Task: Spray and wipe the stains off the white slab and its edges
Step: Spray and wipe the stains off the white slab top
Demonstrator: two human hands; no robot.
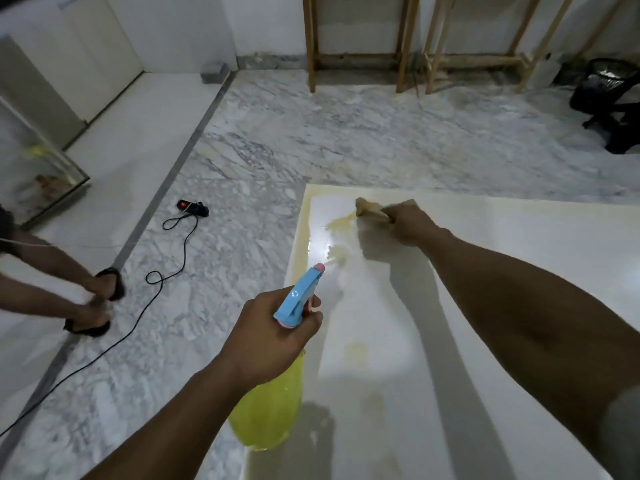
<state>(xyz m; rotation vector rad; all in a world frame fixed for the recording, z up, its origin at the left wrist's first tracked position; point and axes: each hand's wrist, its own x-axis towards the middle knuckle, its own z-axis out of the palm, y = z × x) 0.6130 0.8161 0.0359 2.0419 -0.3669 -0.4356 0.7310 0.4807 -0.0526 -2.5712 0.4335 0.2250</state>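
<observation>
The white slab [502, 271] fills the lower right, its left edge and far corner tinted yellowish. A brownish wet stain [337, 223] lies near the far left corner, and a fainter yellow patch [355, 351] sits closer to me. My right hand [410, 225] is stretched out over the slab, closed on a tan cloth [367, 207] pressed against the surface beside the stain. My left hand [273, 337] grips a spray bottle [266, 410] with a yellow body and a blue trigger head, its pink nozzle aimed at the slab's wet area.
Grey-veined marble floor [277, 150] surrounds the slab. A black power strip with a red light [192, 206] and its cable trail on the floor to the left. Another person's legs and sandals [100, 299] stand at left. Wooden frames [360, 60] and a black chair [613, 95] stand at the back.
</observation>
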